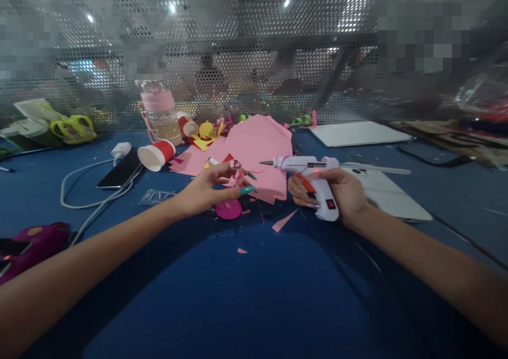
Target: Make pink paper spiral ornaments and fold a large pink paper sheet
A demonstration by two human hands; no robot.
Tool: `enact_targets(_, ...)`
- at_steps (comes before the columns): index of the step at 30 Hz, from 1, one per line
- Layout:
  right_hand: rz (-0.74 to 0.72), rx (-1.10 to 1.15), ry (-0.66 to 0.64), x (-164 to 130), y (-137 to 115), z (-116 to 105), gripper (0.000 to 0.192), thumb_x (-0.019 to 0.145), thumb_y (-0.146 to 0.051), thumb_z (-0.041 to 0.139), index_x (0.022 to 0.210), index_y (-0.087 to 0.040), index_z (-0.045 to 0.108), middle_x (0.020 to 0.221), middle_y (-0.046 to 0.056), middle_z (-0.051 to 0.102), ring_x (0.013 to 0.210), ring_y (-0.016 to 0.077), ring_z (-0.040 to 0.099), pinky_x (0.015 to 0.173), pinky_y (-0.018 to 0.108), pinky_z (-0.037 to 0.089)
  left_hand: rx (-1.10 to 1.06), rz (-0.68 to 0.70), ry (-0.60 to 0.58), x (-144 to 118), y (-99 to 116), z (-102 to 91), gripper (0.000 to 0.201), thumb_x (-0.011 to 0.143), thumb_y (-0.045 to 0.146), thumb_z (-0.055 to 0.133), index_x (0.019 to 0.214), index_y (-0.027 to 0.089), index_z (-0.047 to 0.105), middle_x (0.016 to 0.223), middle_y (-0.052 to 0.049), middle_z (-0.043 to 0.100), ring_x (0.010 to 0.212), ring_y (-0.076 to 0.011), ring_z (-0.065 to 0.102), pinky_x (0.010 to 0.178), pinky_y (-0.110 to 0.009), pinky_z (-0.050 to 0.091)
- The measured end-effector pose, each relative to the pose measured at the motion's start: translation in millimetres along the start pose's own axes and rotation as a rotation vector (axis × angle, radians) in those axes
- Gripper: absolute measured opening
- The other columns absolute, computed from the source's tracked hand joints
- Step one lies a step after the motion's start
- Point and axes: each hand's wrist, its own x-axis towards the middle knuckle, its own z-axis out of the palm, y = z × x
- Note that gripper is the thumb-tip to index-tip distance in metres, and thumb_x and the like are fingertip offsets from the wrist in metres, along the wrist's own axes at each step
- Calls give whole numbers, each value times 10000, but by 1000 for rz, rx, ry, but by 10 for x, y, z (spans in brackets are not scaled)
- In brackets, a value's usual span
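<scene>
My right hand [337, 192] is closed around the grip of a white hot glue gun [304, 163], fingers at its orange trigger, the nozzle pointing left. Across from the nozzle, my left hand [212, 190] pinches a small curled pink paper piece [237, 178] between thumb and fingers. Just below that piece is a magenta disc [228, 209]; whether the two are joined I cannot tell. Pink paper sheets [260, 142] lie behind both hands. A narrow pink paper scrap [284, 221] rests on the blue table [238, 301] between them.
To the left are a black phone [121, 169] with a white charging cable [61, 190], a tipped red-and-white paper cup [156, 155] and a pink-lidded bottle [161, 116]. A white flat panel [391, 192] lies right. A perforated metal screen [246, 42] stands behind.
</scene>
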Motion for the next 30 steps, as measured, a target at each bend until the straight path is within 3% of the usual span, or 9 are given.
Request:
enact_targets(13,3,38,18,9,14,-7,137,608,-234,410,604,-146,515,520,44,469,363,80,325,370,234,216,-51,43,18,19,24,3,351,666,192,659,991,111,551,967,-87,630,919,-168,596,857,-308,448)
enact_targets(20,5,59,27,19,32,-37,133,587,-243,408,612,-147,498,512,49,469,362,95,345,369,239,234,-95,-24,155,28,-40,-52,328,614,280,698,879,112,606,891,-76,637,756,-142,607,654,-241,491)
enact_targets(30,32,61,79,-6,-4,44,133,596,-227,378,619,-165,493,508,47,478,358,85,324,382,238,196,-159,-77,126,13,-103,-69,262,608,322,702,747,103,664,764,-78,679,578,-89,576,525,-192,468)
